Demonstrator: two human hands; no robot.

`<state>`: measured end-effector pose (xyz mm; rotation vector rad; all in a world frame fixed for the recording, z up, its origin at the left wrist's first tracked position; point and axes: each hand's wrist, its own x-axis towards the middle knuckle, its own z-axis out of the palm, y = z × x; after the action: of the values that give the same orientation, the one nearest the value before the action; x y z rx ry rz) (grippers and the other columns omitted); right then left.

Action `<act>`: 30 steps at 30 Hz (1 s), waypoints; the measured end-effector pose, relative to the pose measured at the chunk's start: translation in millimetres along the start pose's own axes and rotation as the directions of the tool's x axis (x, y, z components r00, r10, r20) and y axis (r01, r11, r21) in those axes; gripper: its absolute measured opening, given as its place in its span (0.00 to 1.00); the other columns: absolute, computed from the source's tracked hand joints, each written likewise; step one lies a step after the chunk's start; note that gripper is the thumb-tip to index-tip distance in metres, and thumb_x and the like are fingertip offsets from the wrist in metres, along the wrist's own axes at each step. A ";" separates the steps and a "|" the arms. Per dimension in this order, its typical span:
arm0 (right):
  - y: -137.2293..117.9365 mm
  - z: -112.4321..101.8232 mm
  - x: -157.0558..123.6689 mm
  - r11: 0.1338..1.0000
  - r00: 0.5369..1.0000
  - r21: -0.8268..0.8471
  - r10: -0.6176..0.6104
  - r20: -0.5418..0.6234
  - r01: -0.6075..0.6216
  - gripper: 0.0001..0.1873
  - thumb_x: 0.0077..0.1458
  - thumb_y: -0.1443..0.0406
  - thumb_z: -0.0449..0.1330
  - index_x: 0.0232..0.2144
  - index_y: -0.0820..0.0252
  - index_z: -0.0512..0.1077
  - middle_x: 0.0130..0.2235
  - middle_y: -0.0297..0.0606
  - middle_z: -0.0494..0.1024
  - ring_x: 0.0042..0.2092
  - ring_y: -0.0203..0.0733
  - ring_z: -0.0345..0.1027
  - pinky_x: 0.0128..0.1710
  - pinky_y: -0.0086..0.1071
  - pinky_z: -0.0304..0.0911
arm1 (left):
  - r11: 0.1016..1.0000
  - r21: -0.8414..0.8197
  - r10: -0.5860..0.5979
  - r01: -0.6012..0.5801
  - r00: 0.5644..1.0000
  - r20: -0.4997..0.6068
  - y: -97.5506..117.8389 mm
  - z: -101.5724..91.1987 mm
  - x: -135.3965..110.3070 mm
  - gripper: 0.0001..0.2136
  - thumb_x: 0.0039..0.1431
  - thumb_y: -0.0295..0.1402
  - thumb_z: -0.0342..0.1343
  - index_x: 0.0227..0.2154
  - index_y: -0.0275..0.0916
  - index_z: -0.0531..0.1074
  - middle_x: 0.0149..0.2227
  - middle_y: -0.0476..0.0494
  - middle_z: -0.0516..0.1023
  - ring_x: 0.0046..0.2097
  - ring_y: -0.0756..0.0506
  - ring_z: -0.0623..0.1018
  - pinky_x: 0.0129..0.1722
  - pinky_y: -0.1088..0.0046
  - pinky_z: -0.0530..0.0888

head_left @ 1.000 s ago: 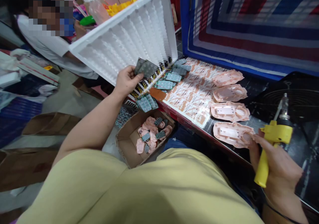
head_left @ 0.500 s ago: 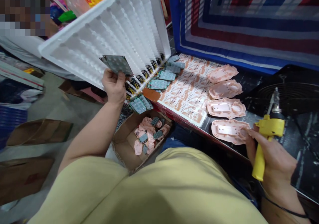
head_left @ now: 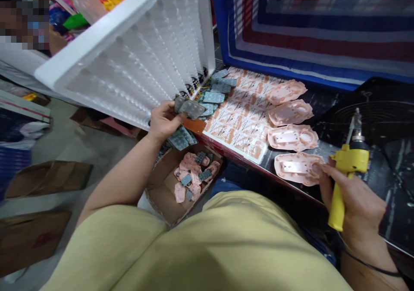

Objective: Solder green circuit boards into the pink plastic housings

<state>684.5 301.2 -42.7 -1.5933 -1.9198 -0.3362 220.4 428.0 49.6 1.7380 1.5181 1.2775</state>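
Observation:
My left hand (head_left: 163,120) is closed on a few small grey-green circuit boards (head_left: 189,108), held just in front of the tilted white foam tray (head_left: 129,49). More such boards (head_left: 213,96) lie loose at the tray's lower edge. My right hand (head_left: 351,196) grips a yellow electric screwdriver (head_left: 343,183) with its bit pointing up. Its fingertips touch the nearest of several pink plastic shells (head_left: 296,166) laid in a row on the black table.
A sheet of printed pink stickers (head_left: 242,122) lies beside the shells. An open cardboard box (head_left: 168,196) of pink parts and boards sits on the floor below. A blue, red and white striped panel (head_left: 307,23) stands behind. Another person (head_left: 19,45) sits at the far left.
My left hand has come down and to the right with the boards, from up against the foam tray to near the table edge. The right hand has stayed put.

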 end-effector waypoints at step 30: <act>-61.3 -40.7 55.3 0.984 0.950 0.028 -0.163 -0.267 0.176 0.13 0.59 0.65 0.66 0.45 0.60 0.71 0.28 0.30 0.75 0.26 0.33 0.69 0.29 0.27 0.64 | 0.915 -0.279 0.002 0.290 0.690 0.723 100.1 179.7 -21.0 0.24 0.49 0.55 0.64 0.25 0.37 0.67 0.21 0.53 0.64 0.21 0.53 0.67 0.19 0.78 0.69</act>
<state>633.4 307.8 33.5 -1.2814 -1.8441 -0.5390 427.0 419.5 48.7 1.5385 0.8530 0.6076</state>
